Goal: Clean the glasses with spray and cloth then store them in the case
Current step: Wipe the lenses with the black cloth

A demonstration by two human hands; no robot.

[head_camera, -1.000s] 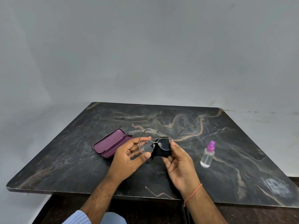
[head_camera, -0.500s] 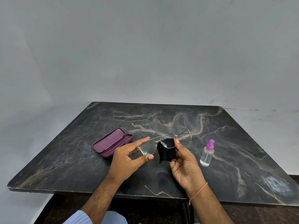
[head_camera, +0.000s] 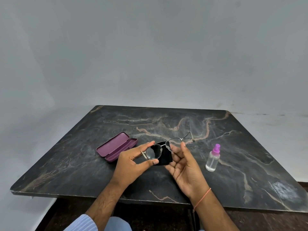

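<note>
- Table [head_camera: 250, 164] is showing dark marble with tan and white veins.
- Case [head_camera: 115, 147] is showing plum purple.
- Cloth [head_camera: 164, 155] is looking black.
- Bottle [head_camera: 212, 160] is showing clear, its cap violet.
- Sleeve [head_camera: 83, 225] is showing blue stripes.
- Wristband [head_camera: 202, 198] is glowing orange.

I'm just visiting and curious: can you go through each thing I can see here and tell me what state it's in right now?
glasses: held above the table, one temple unfolded.
black cloth: lying on the right hand's fingers, behind the lenses.
left hand: pinches the glasses at one lens.
right hand: palm up, holds the cloth.
purple case: open, on the table.
spray bottle: upright on the table, untouched.
</note>
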